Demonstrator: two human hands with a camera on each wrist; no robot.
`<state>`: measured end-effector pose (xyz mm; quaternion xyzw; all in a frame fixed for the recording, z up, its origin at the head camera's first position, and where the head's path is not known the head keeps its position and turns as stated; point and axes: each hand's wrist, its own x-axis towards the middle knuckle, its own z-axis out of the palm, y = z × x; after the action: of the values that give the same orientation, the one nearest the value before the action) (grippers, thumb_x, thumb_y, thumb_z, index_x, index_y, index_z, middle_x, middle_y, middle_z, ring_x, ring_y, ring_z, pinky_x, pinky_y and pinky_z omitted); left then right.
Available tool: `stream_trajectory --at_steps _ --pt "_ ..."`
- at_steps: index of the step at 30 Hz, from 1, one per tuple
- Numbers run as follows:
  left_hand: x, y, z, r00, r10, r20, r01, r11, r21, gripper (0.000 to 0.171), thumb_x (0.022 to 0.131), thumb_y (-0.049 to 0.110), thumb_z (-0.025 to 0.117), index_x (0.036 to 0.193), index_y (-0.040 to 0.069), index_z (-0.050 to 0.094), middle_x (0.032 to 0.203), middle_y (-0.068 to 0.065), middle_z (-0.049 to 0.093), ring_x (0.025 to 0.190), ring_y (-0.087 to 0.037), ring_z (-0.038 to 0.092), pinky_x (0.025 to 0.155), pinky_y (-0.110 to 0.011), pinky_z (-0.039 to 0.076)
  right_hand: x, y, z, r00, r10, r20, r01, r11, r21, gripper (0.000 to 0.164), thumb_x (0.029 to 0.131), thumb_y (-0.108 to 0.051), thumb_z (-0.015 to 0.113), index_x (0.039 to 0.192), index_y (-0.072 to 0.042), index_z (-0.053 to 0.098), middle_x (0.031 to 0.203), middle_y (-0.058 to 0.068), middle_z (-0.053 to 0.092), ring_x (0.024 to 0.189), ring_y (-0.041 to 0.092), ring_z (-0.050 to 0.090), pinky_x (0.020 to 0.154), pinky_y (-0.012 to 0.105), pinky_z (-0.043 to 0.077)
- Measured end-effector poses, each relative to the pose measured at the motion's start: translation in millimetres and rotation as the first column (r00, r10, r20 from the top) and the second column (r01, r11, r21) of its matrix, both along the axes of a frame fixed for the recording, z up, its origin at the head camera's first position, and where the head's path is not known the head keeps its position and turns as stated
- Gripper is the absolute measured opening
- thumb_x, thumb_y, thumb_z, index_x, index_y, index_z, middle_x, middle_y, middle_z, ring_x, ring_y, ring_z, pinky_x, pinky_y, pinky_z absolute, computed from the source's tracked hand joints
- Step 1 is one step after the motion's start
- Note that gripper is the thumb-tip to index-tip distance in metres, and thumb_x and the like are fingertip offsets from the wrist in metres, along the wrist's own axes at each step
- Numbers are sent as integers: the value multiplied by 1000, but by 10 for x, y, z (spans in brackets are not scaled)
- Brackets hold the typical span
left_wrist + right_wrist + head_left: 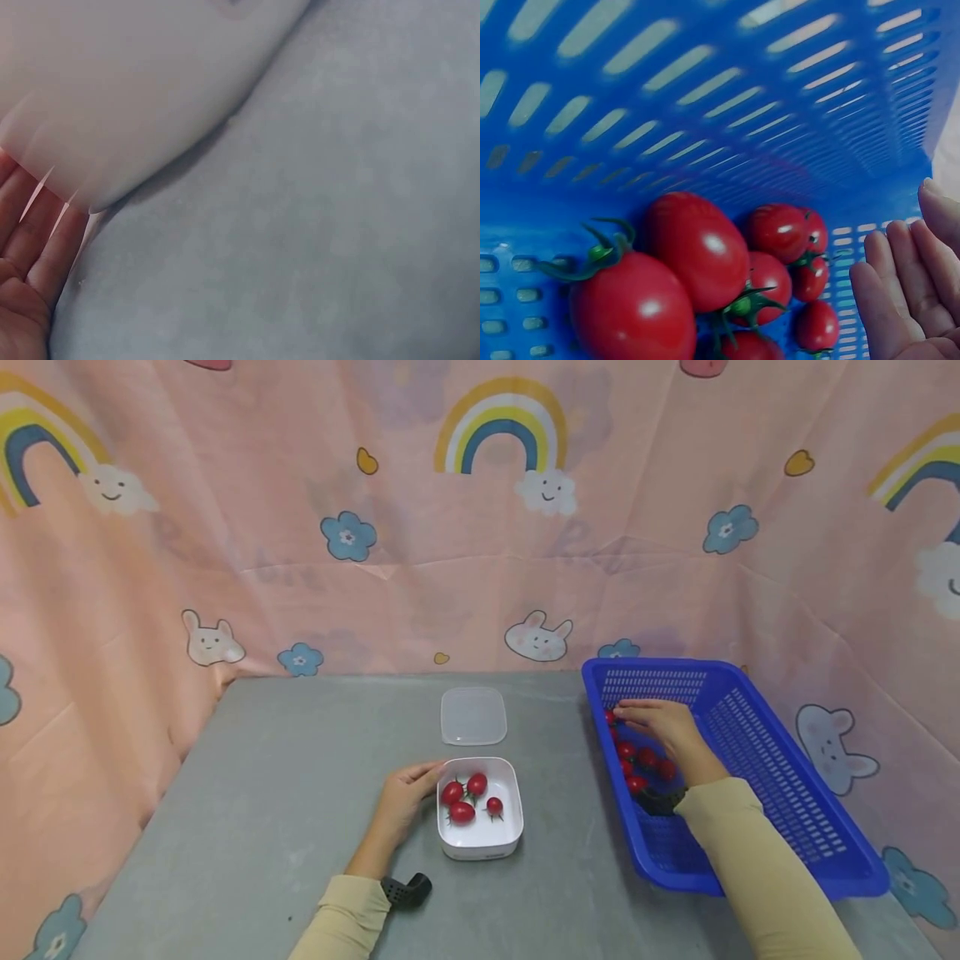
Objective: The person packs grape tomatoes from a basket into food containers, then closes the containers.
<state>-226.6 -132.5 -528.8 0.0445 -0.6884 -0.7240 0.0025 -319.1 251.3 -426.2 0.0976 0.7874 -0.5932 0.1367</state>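
Observation:
My left hand (403, 793) touches the left side of a small white square container (480, 852). In the left wrist view, its extended fingers (45, 225) lie against the container's wall (135, 97). Several cherry tomatoes (462, 812) with green stems lie inside the container. My right hand (667, 727) is inside the blue slotted basket (795, 777), above several more cherry tomatoes (697, 247) along the basket's left side. In the right wrist view, the right fingers (904, 277) are relaxed and hold nothing, a little apart from the nearest tomatoes.
A translucent square lid (473, 716) lies flat on the grey table (300, 777), just behind the container. A pink patterned curtain (450, 568) hangs behind and beside the table. Dark wrist devices (407, 891) sit at both wrists.

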Motion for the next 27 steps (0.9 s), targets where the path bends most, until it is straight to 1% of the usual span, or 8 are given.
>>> stream_trajectory --at_steps 2,5,7,10,16,19,23,27 --pt "0 0 -3 1000 -1 -5 1 1000 -5 29 93 15 68 113 -6 71 114 -17 74 92 -1 68 84 -20 54 -11 7 -18 1000 -5 12 5 1000 12 71 89 -28 75 145 4 45 86 -26 67 83 -10 65 116 47 34" --pt "1 1 -3 1000 -2 -11 2 1000 -3 30 93 16 68 113 -6 71 114 -17 73 92 -2 68 84 -21 54 -16 15 -47 1000 2 13 -3 1000 30 69 90 -28 74 145 3 46 100 -17 72 105 8 70 115 44 37" --pt "1 1 -5 1000 -5 -13 5 1000 -1 30 93 16 68 113 -6 71 114 -18 73 92 -2 68 84 -21 54 -19 32 -67 999 22 25 -23 998 58 68 92 -30 71 146 2 45 119 -5 72 124 21 63 117 48 33" --pt "2 0 -9 1000 -9 -18 9 1000 1 30 94 16 68 113 -6 71 115 -19 73 93 -2 67 84 -21 54 -22 44 -100 998 36 48 -40 995 89 64 95 -31 67 146 0 46 143 12 57 138 34 47 119 52 29" --pt "10 -4 -9 1000 -11 -22 10 1000 -24 30 94 17 68 113 -6 71 114 -15 74 93 -1 68 84 -21 55 -25 55 -130 995 55 79 -64 990 122 64 97 -30 64 148 1 41 153 21 38 138 30 48 119 49 31" --pt "15 -6 -2 1000 -9 -19 9 999 -44 32 94 20 69 114 -4 72 114 -14 74 93 -2 68 84 -21 54 -36 56 -137 997 55 57 -62 990 130 64 96 -29 66 147 2 44 152 21 40 120 16 65 115 45 36" --pt "15 -7 11 1000 -6 -12 6 999 -46 33 93 21 69 114 -5 71 113 -14 74 91 -2 68 85 -21 54 -51 55 -152 998 60 36 -65 986 154 62 94 -29 69 143 3 48 147 20 49 100 2 69 114 46 39" --pt "9 -10 9 1000 -4 -2 4 1000 -27 32 93 19 69 114 -5 71 113 -15 74 91 -2 68 85 -21 54 -67 62 -207 996 84 35 -89 975 204 62 94 -31 70 141 4 51 145 22 51 119 23 66 114 48 38"
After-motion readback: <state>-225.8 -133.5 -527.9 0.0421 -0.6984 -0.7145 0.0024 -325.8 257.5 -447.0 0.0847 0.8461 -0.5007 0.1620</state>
